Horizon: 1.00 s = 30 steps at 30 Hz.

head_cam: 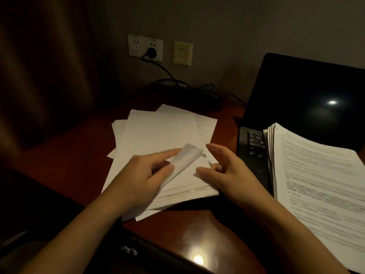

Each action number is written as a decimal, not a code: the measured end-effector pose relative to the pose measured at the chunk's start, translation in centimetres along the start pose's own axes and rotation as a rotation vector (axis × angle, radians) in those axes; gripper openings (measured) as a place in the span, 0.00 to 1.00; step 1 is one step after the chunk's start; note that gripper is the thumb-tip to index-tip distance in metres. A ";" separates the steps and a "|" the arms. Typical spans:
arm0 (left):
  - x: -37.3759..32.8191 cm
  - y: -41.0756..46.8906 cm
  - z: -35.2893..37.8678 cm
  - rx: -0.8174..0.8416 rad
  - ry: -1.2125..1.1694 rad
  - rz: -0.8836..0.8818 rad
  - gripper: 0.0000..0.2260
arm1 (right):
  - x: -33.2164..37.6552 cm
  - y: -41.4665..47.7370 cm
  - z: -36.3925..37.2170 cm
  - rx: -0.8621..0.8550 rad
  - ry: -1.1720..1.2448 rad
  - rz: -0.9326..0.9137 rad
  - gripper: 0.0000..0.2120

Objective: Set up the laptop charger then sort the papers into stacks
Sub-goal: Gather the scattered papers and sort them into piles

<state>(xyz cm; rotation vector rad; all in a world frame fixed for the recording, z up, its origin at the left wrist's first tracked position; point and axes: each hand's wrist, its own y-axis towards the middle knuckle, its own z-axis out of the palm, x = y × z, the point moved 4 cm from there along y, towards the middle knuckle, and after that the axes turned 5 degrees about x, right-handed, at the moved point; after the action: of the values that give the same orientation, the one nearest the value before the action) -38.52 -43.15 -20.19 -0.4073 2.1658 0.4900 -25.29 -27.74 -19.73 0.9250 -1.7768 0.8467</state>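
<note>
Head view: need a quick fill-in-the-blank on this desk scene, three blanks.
1. The black plug sits in the wall ____.
2. The thick printed stack lies partly on the laptop's ____.
3. The hand curling up the top sheet's corner is the person's ____ one.
Missing words: socket; keyboard; left.

Left hand (142,175) pinches curled corner of top white paper sheet (185,157) (motion-blurred); right hand (229,175) loose-fingered at edge of scattered white paper pile (158,131), dark wooden desk (79,155).
</note>
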 end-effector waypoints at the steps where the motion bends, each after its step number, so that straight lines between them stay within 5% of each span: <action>1: 0.0 0.0 -0.3 -0.049 -0.045 0.004 0.22 | -0.1 -0.1 -0.3 0.015 0.028 0.014 0.34; 5: 0.1 -0.2 -0.9 -0.159 -0.134 0.018 0.29 | -0.3 -0.4 -0.8 0.022 0.050 0.025 0.35; 13: 0.0 0.0 0.0 0.044 0.113 -0.036 0.12 | 0.0 0.9 0.4 -0.104 -0.036 -0.088 0.32; 23: 0.3 -0.2 -1.1 -0.214 -0.068 -0.076 0.02 | 0.1 -0.4 -0.6 0.023 0.095 0.036 0.24; 30: 0.0 -0.2 -1.1 -0.214 -0.176 -0.027 0.14 | 0.2 -0.4 -0.7 0.016 0.239 -0.010 0.14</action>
<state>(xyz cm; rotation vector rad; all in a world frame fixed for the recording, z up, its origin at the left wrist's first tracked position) -39.14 -43.84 -19.59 -0.4906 1.9427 0.7187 -24.67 -27.36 -19.25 0.8059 -1.5607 0.9258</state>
